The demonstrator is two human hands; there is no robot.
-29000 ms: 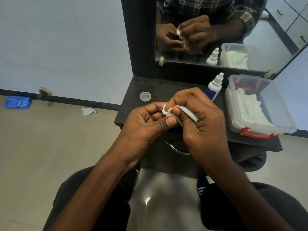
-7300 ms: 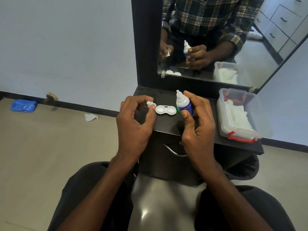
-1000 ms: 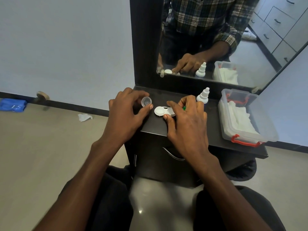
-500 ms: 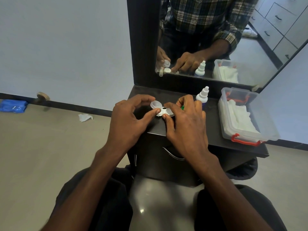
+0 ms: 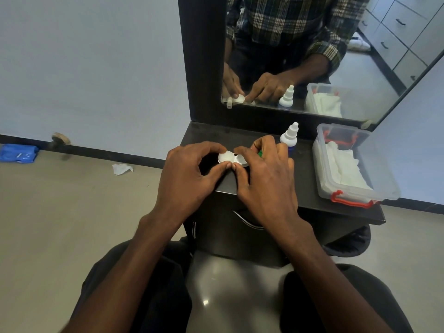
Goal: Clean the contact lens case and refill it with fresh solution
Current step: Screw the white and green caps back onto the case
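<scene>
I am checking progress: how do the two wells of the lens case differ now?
The left well has a white cap on it, gripped by the left hand; the right well shows no cap and is steadied by the right hand. Both are white, round, and joined in one case.

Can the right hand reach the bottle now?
Probably yes. The bottle stands upright just beyond the right hand, nothing between them, but that hand first must release the case.

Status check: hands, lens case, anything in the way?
Left hand pinching a white cap onto the lens case's left well. Right hand steadying the case on the dark shelf. Solution bottle upright behind; nothing blocking.
</scene>
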